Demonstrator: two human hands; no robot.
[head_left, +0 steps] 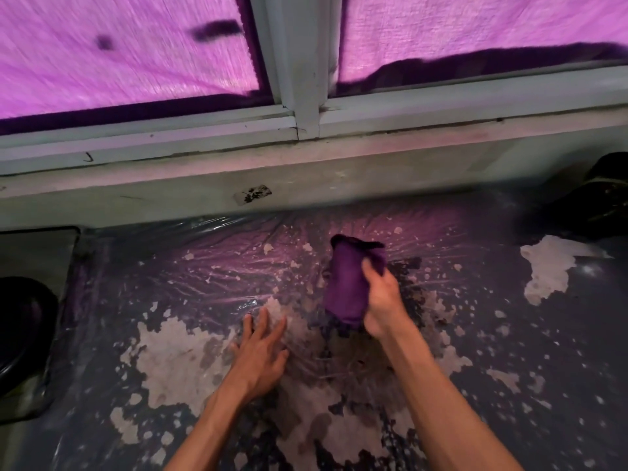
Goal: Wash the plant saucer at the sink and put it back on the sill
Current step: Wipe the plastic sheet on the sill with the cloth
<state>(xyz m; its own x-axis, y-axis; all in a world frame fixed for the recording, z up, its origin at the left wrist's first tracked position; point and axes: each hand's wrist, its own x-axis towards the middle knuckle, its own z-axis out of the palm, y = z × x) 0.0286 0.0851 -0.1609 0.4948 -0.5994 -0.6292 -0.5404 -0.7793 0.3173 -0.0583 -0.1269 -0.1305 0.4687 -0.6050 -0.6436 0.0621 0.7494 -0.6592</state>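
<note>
Dim room, magenta light thru window [129,56] at top; upper left motion-blurred, edges bow, glare mid-frame, corners perhaps underexposed.

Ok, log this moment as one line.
right hand: grips purple cloth | left hand: flat on plastic sheet | saucer: unseen

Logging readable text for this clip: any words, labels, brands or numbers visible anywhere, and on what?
No readable text in this view.
Sticker on the wall below the window sill: only dark smudges, torn and blurred, nothing legible.
Curtain: dark marks, blurred, not letters.
Purple cloth in the right hand: no label showing.
Plastic sheet under the left hand: only pale blotches showing through, no print.
</note>
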